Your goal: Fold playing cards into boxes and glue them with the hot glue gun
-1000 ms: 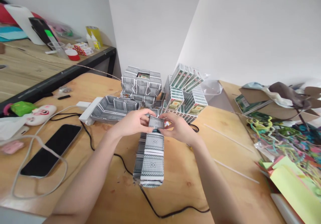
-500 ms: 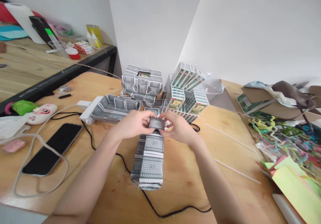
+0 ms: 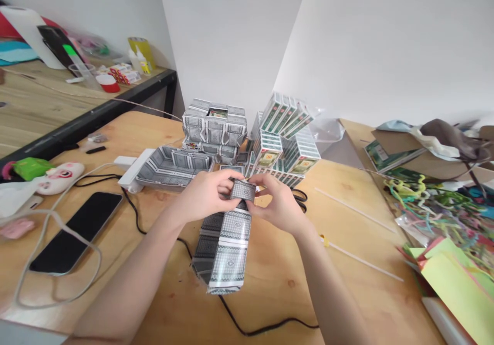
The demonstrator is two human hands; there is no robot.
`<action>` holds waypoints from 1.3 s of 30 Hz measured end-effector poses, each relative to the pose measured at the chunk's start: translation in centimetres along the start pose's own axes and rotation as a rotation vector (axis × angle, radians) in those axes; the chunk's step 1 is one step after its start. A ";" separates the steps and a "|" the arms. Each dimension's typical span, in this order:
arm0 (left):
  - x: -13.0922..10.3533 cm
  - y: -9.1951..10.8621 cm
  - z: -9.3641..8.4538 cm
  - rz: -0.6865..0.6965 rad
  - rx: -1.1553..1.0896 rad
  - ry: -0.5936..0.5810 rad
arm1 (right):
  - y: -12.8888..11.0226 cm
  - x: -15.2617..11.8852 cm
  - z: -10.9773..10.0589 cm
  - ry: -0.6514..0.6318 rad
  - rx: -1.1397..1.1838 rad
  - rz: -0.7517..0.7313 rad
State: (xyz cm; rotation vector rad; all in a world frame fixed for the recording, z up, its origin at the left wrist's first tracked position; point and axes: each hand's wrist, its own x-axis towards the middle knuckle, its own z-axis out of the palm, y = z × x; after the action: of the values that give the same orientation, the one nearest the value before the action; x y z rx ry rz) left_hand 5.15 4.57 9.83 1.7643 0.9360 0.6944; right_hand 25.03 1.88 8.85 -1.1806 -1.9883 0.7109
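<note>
Nearest, at the lower centre of the frame, the patterned card strip (image 3: pixel 229 257) lies with its long axis running up the picture, leaning slightly right, from its near end to the hands at mid-frame. The left hand (image 3: pixel 206 196) and right hand (image 3: pixel 278 203), fingers curled nearly closed, pinch opposite edges of its far end, which looks tilted up; neither is clearly nearer. Beyond, left of centre, sits a card-covered tray (image 3: pixel 157 169); right of centre, stacked boxes (image 3: pixel 269 152).

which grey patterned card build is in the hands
The long narrow piece nearest the camera: the left hand and right hand pinch it toward its far end. The open tray and blocky build sit farther back.
</note>
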 end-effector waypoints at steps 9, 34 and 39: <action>-2.3 2.9 -0.1 0.001 0.127 0.033 | -2.4 -1.4 -0.2 0.136 -0.133 -0.114; -3.1 2.5 0.2 0.125 0.483 0.158 | -3.4 -1.2 -0.5 0.051 -0.215 -0.251; -2.9 2.7 0.1 0.126 0.458 0.168 | -2.8 -1.3 -0.3 0.075 -0.143 -0.198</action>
State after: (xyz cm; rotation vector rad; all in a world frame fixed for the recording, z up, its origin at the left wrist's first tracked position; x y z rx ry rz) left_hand 4.45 1.51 12.18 2.2072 1.1746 0.7601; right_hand 24.25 -0.45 10.72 -1.0557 -2.0847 0.4243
